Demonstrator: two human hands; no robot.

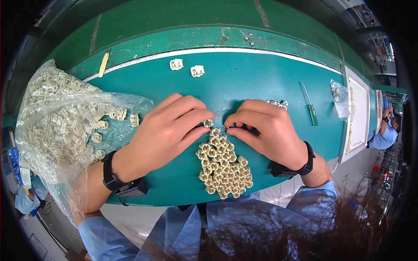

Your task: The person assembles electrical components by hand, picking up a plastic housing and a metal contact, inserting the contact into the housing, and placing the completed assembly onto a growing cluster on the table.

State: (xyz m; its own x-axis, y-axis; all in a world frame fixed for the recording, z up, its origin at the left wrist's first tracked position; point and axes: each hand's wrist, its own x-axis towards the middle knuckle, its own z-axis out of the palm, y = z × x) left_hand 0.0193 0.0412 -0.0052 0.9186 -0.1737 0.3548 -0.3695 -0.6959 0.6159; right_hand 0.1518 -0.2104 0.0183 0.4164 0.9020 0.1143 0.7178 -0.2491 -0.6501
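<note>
Over the middle of the green mat, my left hand pinches a small cream plastic part between thumb and forefinger. Its hollow round end faces up, just past the top of a cluster of similar cream plastic parts standing close together. To the right of that cluster, my right hand is closed, its thumb and forefinger pinching a tiny dark, shiny piece too small to name. A small gap separates the two hands. Behind my right hand lies a little heap of shiny metal pieces, partly hidden.
A clear plastic bag full of cream parts spills open at left. Two cream parts lie at the far side. A green-handled screwdriver, a small bag and a white tray are at right. Another person sits beyond.
</note>
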